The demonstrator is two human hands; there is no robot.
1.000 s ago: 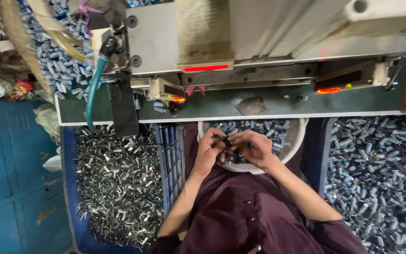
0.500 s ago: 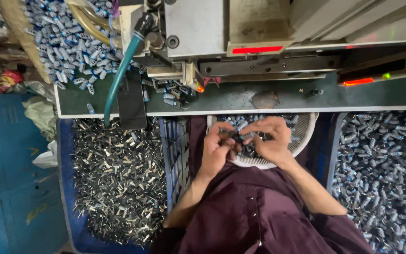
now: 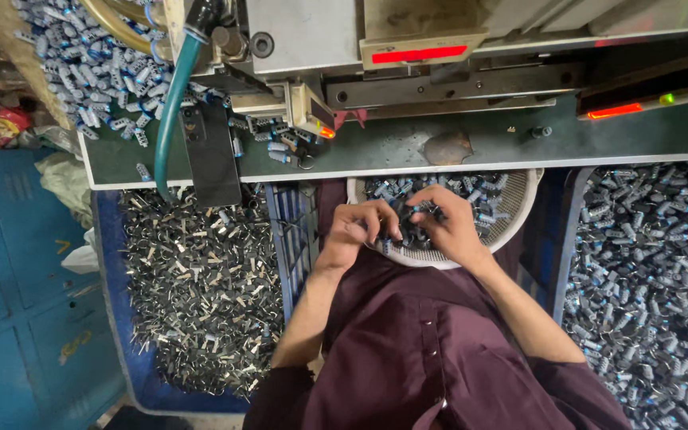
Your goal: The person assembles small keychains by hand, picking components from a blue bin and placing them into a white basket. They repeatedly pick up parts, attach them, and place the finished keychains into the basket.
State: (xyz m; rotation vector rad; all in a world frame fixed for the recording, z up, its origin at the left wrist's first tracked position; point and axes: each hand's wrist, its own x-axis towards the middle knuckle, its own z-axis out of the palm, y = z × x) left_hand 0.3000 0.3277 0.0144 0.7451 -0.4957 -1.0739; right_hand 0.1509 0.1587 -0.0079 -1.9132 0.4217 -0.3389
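Together two hands (image 3: 408, 227) sort one basket (image 3: 511, 215).

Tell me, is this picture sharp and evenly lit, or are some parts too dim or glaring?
Head view: mostly sharp and evenly lit; the left hand and right hand over the round basket are clear. The red indicator lights glow brightly, and the blue cabinet sits dimmer.

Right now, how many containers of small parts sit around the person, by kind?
Blue crate: 2, the left crate of metal clips, the right crate of blue-capped parts
Round white basket: 1
Total: 3
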